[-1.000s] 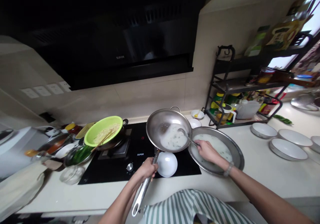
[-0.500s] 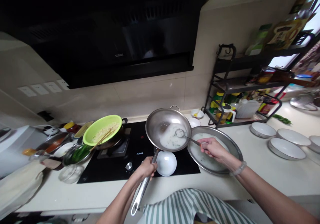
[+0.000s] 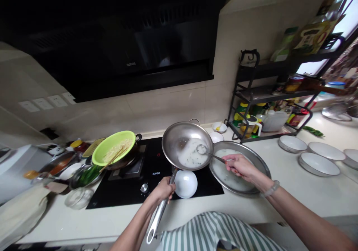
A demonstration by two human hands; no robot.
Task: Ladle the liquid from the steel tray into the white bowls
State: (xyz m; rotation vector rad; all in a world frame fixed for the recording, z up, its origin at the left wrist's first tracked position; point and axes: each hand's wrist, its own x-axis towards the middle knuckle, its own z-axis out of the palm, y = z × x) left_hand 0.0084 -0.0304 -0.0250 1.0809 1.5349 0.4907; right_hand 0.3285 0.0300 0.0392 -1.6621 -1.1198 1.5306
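My left hand [image 3: 166, 188] is closed around the long handle of a steel wok [image 3: 171, 141], which tilts to the right with whitish, green-flecked liquid [image 3: 191, 156] pooled in it. In my right hand [image 3: 237, 166] is the handle of a ladle [image 3: 211, 155]; its round head rests over the liquid inside the wok. Under my right hand stands a wide steel basin [image 3: 264, 165] of similar whitish liquid, and the wok's right rim overlaps its left edge. Just below the wok sits a white bowl [image 3: 186, 184] on the black cooktop [image 3: 120, 191].
A green basin [image 3: 97, 156] holding pale strips and chopsticks [image 3: 114, 157] sits on the left burner. Green vegetables [image 3: 88, 174] and a glass jar [image 3: 79, 198] lie left of it. To the right are a black spice rack [image 3: 251, 98] and several white bowls [image 3: 319, 164].
Both hands keep their grips, and the ladle stays in the wok with almost no movement. The whole view has shifted slightly.
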